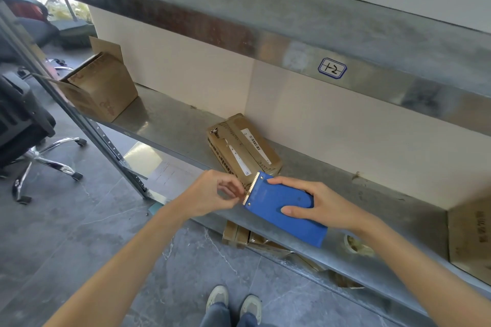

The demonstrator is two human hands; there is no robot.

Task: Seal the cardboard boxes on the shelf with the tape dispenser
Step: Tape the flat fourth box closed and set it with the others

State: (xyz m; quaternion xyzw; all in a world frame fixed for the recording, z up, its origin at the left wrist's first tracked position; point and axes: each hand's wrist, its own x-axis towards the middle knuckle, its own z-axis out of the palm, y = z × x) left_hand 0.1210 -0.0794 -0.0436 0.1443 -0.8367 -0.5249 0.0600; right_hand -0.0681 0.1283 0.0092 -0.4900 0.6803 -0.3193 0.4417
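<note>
My right hand [322, 206] grips a blue tape dispenser [279, 208] over the front edge of the metal shelf [170, 125]. Its serrated blade points left, toward a small taped cardboard box [243, 147] lying flat on the shelf. My left hand [215, 192] pinches at the tape end right at the blade, fingers curled. A larger cardboard box [99, 85] with an open flap stands at the shelf's left end. Another box [470, 236] shows partly at the right edge.
An upper shelf [292, 21] with a label marked 1-2 overhangs the work area. An office chair [29, 130] stands on the floor to the left. Flattened cardboard [239, 235] and a tape roll [357, 245] lie on the lower level. My shoes [233, 302] are below.
</note>
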